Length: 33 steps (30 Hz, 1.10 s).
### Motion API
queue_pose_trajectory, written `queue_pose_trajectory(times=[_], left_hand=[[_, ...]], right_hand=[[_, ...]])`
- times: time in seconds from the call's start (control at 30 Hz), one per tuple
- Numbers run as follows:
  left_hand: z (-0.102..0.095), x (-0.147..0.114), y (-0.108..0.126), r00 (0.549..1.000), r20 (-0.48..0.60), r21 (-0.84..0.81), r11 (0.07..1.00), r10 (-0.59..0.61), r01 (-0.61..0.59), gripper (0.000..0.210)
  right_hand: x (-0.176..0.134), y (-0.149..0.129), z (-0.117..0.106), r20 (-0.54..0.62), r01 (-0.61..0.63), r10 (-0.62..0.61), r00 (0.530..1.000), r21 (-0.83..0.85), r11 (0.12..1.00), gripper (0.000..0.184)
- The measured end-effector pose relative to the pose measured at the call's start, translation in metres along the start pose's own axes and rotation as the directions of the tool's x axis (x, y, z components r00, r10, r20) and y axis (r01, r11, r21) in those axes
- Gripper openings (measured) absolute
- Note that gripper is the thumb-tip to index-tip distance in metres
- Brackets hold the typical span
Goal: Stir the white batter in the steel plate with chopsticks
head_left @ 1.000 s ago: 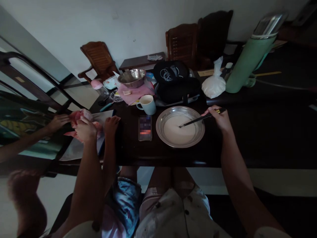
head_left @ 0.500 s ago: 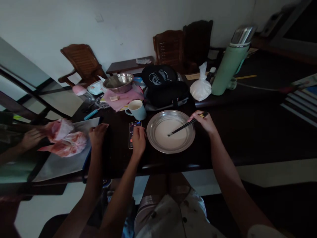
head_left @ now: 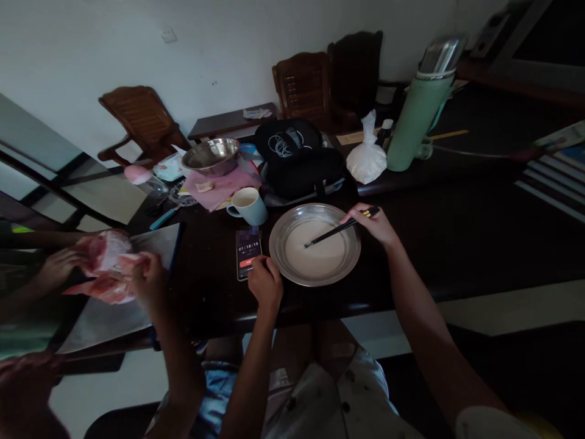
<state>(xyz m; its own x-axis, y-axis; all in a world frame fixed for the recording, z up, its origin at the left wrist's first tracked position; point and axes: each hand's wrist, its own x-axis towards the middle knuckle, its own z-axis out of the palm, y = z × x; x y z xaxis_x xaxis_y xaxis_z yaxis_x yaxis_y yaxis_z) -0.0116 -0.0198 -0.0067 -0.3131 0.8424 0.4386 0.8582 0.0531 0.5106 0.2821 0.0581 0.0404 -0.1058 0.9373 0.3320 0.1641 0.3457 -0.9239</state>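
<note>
A wide metal bowl (head_left: 277,239) of pale, milky liquid (head_left: 315,259) sits in front of me. My right hand (head_left: 375,227) grips black chopsticks (head_left: 336,233) over its right rim, their tips in the liquid. Beside the bowl's lower left rim is my left hand (head_left: 266,281), fingers curled, covering a corner of a phone (head_left: 249,244) with a running timer. Whether it grips anything is hidden. At left, another person's hands (head_left: 148,281) handle raw meat (head_left: 109,249) over a pale board (head_left: 112,323).
Behind the bowl stand a light-blue mug (head_left: 251,209), a black case (head_left: 304,167) and a tied bag of white powder (head_left: 367,160). A tall green thermos (head_left: 418,122) is at back right. A steel basin (head_left: 211,157) rests on a pink cloth (head_left: 219,189).
My left hand has moved toward me off the phone screen, to the bowl's lower left side. The chopstick tips shifted slightly left. The other person's nearer hand moved left onto the meat.
</note>
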Motion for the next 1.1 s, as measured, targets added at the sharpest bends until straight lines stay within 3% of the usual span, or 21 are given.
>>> queue_pose_trajectory(times=[0.1, 0.17, 0.37, 0.53, 0.63, 0.73, 0.87, 1.03, 1.1], left_hand=[[0.001, 0.000, 0.000, 0.994, 0.009, 0.084, 0.991, 0.106, -0.106, 0.027], [0.002, 0.000, 0.001, 0.989, 0.040, 0.135, 0.980, 0.141, -0.145, 0.032], [-0.002, 0.006, 0.001, 0.976, 0.104, 0.182, 0.961, 0.194, -0.210, 0.038], [-0.009, 0.023, -0.009, 0.900, 0.234, 0.111, 0.910, 0.367, -0.400, 0.034], [-0.009, 0.031, -0.015, 0.876, 0.268, 0.100, 0.892, 0.402, -0.440, 0.034], [-0.008, 0.035, -0.018, 0.863, 0.287, 0.103, 0.882, 0.416, -0.460, 0.034], [-0.008, 0.036, -0.018, 0.854, 0.282, 0.129, 0.864, 0.438, -0.486, 0.035], [-0.007, 0.022, -0.017, 0.895, 0.184, 0.186, 0.880, 0.406, -0.438, 0.036], [-0.005, 0.015, -0.017, 0.906, 0.152, 0.174, 0.892, 0.394, -0.417, 0.038]], right_hand=[[0.000, 0.001, -0.006, -0.170, -0.027, 0.031, 0.985, 0.027, 0.999, 0.031], [-0.002, 0.001, -0.011, -0.208, -0.039, 0.044, 0.977, 0.027, 0.999, 0.033], [-0.004, -0.001, -0.004, 0.021, 0.004, -0.004, 1.000, -0.008, 1.000, 0.033], [-0.004, 0.000, -0.010, -0.056, -0.012, 0.012, 0.998, -0.003, 1.000, 0.032], [-0.005, 0.001, -0.017, -0.088, -0.034, 0.036, 0.995, 0.025, 0.999, 0.033], [-0.005, 0.002, -0.015, -0.044, -0.060, 0.063, 0.997, 0.071, 0.996, 0.034], [-0.004, 0.002, -0.010, -0.006, -0.040, 0.040, 0.999, 0.056, 0.998, 0.034], [-0.003, 0.004, -0.013, -0.174, -0.040, 0.053, 0.983, 0.079, 0.996, 0.034], [-0.003, 0.005, -0.012, -0.151, -0.048, 0.061, 0.987, 0.083, 0.995, 0.034]])
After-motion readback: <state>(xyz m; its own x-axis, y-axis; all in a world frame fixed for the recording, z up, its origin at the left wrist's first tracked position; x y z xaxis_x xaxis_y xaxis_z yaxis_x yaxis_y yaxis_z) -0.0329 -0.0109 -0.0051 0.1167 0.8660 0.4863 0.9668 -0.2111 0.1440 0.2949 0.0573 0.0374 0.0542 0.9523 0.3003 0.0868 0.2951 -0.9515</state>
